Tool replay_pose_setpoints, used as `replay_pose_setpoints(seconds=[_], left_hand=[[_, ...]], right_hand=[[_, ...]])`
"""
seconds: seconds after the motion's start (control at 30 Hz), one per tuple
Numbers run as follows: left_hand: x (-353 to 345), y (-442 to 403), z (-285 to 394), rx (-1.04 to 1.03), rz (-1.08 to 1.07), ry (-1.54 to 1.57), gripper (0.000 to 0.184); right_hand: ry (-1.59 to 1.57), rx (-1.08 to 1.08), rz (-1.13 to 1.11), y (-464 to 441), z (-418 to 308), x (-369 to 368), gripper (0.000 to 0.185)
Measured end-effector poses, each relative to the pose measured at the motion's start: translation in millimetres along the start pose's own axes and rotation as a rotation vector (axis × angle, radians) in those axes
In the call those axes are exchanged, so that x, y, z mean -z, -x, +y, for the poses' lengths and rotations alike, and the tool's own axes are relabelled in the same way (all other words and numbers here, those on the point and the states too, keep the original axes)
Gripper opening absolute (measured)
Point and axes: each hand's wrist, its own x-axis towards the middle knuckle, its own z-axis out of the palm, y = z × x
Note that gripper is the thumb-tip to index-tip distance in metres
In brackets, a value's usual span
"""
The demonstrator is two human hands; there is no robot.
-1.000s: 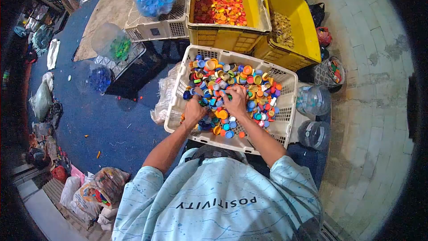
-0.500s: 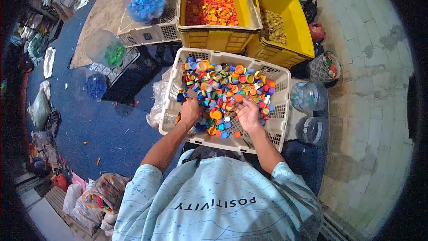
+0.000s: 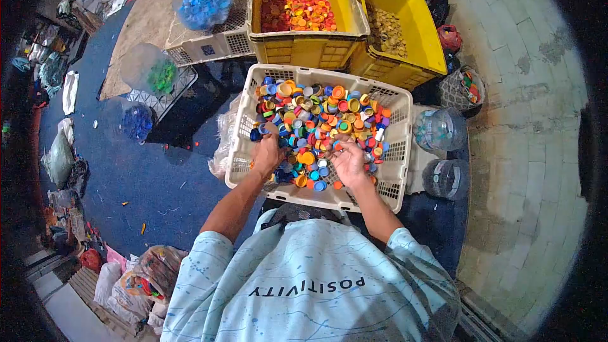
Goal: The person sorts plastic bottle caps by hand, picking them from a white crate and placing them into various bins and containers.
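Note:
A white perforated crate (image 3: 387, 191) in front of me holds a loose heap of mixed-colour plastic bottle caps (image 3: 307, 158). On the heap's left side my left hand (image 3: 268, 153) is closed, its curled fingers around a blue bottle cap (image 3: 264, 130); other dark blue caps lie beside it. My right hand (image 3: 350, 163) is over the right half of the crate, palm partly up. Its thumb and fingers are bent together on an orange bottle cap (image 3: 337, 146), which is partly hidden.
Beyond the crate stand a yellow bin (image 3: 307, 44) of red and orange caps and another yellow bin (image 3: 411, 44) with pale caps. Clear containers of light blue caps (image 3: 206, 6), green caps (image 3: 163, 77) and dark blue caps (image 3: 137, 121) are left. Clear jugs (image 3: 439, 130) stand right.
My right hand has curled its fingers in more, and the orange cap shows less. My left hand stays at the same side of the heap, with a slight shift.

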Motion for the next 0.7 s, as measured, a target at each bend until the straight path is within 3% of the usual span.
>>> replay_pose_setpoints(seconds=[0.17, 0.37, 0.47, 0.57, 0.67, 0.7], left_hand=[[-21.1, -6.4, -21.1, -0.131, 0.048, 0.073, 0.041], [-9.8, -5.2, -4.9, -0.006, 0.042, 0.037, 0.037], [-21.9, -13.5, -26.0, -0.012, 0.019, 0.241, 0.038], [10.5, -8.0, -3.5, 0.056, -0.018, 0.483, 0.039], [11.5, -2.6, -2.3, 0.109, -0.023, 1.082, 0.043], [16.4, -0.9, 0.8, 0.098, -0.031, 1.133, 0.042]], right_hand=[[0.017, -0.004, -0.009, 0.8, 4.3, 1.4, 0.019], [0.077, -0.011, -0.015, 4.5, 3.9, -4.7, 0.019], [0.096, -0.025, -0.007, 3.7, 5.1, -10.6, 0.016], [0.111, -0.037, -0.021, 2.3, 8.6, -10.5, 0.018], [0.100, -0.053, -0.046, 4.4, 7.1, -20.0, 0.019], [0.092, -0.059, -0.054, 6.1, 5.3, -25.7, 0.018]])
